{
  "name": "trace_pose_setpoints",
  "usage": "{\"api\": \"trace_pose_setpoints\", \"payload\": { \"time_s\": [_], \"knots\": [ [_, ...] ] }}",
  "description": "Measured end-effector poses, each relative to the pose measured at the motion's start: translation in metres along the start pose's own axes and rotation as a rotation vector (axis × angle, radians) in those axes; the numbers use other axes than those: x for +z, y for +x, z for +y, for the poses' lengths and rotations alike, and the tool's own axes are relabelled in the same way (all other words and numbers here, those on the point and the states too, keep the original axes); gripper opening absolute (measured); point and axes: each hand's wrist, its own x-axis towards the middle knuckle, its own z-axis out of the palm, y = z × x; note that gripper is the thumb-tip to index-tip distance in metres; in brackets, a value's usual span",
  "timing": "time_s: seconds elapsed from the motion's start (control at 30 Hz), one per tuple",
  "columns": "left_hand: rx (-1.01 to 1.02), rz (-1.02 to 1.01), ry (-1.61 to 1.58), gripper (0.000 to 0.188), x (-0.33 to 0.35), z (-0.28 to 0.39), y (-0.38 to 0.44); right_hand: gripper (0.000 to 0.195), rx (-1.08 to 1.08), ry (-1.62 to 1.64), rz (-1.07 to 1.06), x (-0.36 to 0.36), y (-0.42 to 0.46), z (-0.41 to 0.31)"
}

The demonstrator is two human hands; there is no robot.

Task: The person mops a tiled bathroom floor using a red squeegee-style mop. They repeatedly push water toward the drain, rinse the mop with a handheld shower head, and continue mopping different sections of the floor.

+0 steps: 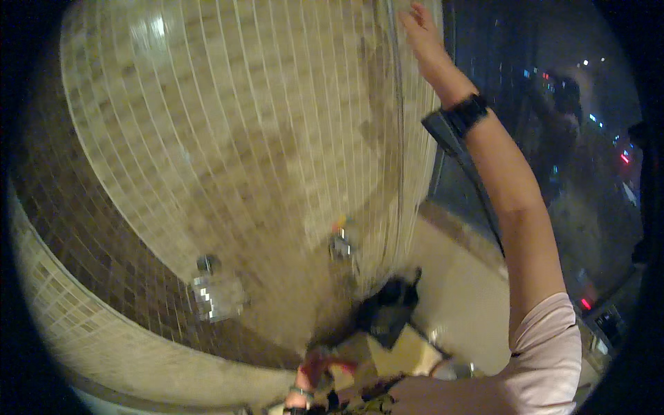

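My right hand is raised at the top of the view, near a thin metal strip on the tiled wall. Its fingers are partly bent; whether they touch the strip is unclear. A black watch is on that wrist, with a flat dark piece and a black cable beside the forearm. Low in the view, my left hand is small and blurred, with a bracelet at the wrist. A red thing lies at or in it; its grip cannot be made out.
A dark window with reflections and lights stands at the right, above a pale ledge. Two shiny fittings are on the wall. A black bag-like thing and a yellowish, angular piece lie lower down.
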Motion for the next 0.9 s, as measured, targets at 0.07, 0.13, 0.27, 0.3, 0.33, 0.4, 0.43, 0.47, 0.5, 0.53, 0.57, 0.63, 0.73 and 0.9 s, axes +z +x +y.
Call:
{"api": "trace_pose_setpoints", "payload": {
  "time_s": [0.07, 0.13, 0.27, 0.3, 0.33, 0.4, 0.43, 0.47, 0.5, 0.53, 0.57, 0.63, 0.73, 0.9],
  "knots": [
    [-0.033, -0.062, -0.087, 0.021, -0.017, 0.004, -0.008, 0.061, 0.059, 0.204, -0.213, -0.021, -0.109, 0.03],
    [-0.21, 0.004, -0.327, 0.027, -0.029, 0.006, -0.021, 0.056, 0.248, 0.079, -0.305, -0.042, -0.227, 0.061],
    [-0.2, -0.045, -0.537, 0.022, -0.045, -0.004, -0.035, 0.054, 1.003, -0.171, -0.245, -0.087, -0.495, 0.084],
    [-0.159, -0.046, -0.463, 0.023, -0.051, -0.007, -0.039, 0.054, 1.131, -0.243, -0.32, -0.101, -0.558, 0.075],
    [-0.286, -0.063, -0.572, 0.025, -0.052, -0.008, -0.042, 0.055, 1.224, -0.424, -0.49, -0.119, -0.613, 0.064],
    [-0.158, -0.037, -0.515, 0.026, -0.063, -0.011, -0.051, 0.054, 1.7, -0.341, -0.657, -0.147, -0.704, 0.032],
    [-0.107, -0.033, -0.474, 0.026, -0.069, -0.013, -0.055, 0.055, 1.902, -0.434, -0.676, -0.149, -0.74, 0.02],
    [-0.122, -0.088, -0.489, 0.027, -0.073, -0.013, -0.057, 0.055, 1.907, -0.457, -0.764, -0.157, -0.767, 0.005],
    [-0.159, -0.148, -0.511, 0.027, -0.079, -0.015, -0.061, 0.053, 1.904, -0.397, -0.778, -0.162, -0.786, -0.01],
    [-0.194, -0.215, -0.529, 0.027, -0.085, -0.017, -0.062, 0.051, 1.862, -0.346, -0.856, -0.159, -0.8, -0.018],
    [-0.227, -0.27, -0.55, 0.027, -0.09, -0.019, -0.064, 0.048, 1.813, -0.345, -0.951, -0.153, -0.811, -0.028],
    [-0.13, -0.277, -0.633, 0.027, -0.096, -0.021, -0.068, 0.044, 2.003, -0.245, -0.7, -0.129, -0.823, -0.038],
    [-0.035, -0.263, -0.593, 0.028, -0.099, -0.026, -0.077, 0.041, 1.971, -0.01, -0.75, -0.08, -0.832, -0.053],
    [0.029, -0.322, -0.452, 0.029, -0.092, -0.033, -0.103, 0.045, 1.94, 0.317, -0.664, 0.01, -0.843, -0.098]
  ]
}}
